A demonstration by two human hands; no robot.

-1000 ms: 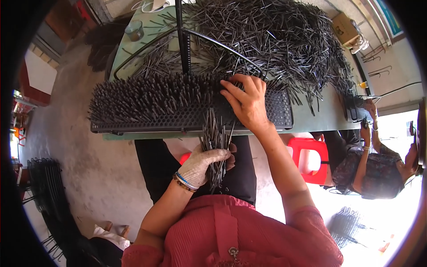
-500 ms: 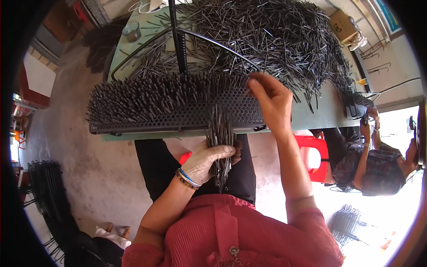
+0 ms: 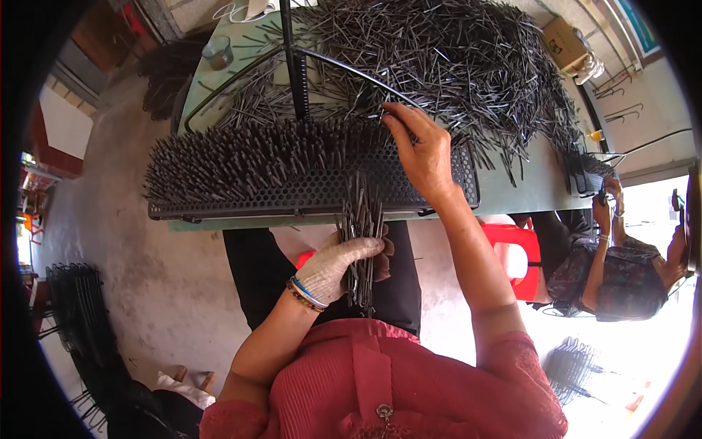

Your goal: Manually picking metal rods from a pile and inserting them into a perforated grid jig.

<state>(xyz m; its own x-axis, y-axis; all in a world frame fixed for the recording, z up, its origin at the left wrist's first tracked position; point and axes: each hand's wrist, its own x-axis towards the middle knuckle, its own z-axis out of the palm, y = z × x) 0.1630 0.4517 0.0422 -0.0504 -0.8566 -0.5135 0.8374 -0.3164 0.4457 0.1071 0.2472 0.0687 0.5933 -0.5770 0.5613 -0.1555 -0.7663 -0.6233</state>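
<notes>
My left hand [image 3: 327, 267], in a whitish work glove, is closed around an upright bundle of thin dark rods [image 3: 360, 219] just in front of the table edge. The bundle's upper ends reach the front of a black perforated rack [image 3: 285, 194]. Many similar rods [image 3: 227, 157] stand upright in its holes, densely on the left and middle. My bare right hand [image 3: 424, 150] is above the rack's far right part. Its thumb and index finger pinch together, with the tip of what looks like one thin dark rod between them. The fingers partly hide the holes behind.
A large heap of loose dark rods [image 3: 468, 66] covers the table's far side. A black metal frame [image 3: 295, 73] rises behind the rack. A glass cup [image 3: 217, 53] stands far left, a cardboard box [image 3: 564, 45] far right. Another person [image 3: 621, 271] works at right beside a red stool [image 3: 512, 238].
My right hand has moved left and away from me along the rack, uncovering holes at its right end. The left hand with its bundle has stayed nearly in place.
</notes>
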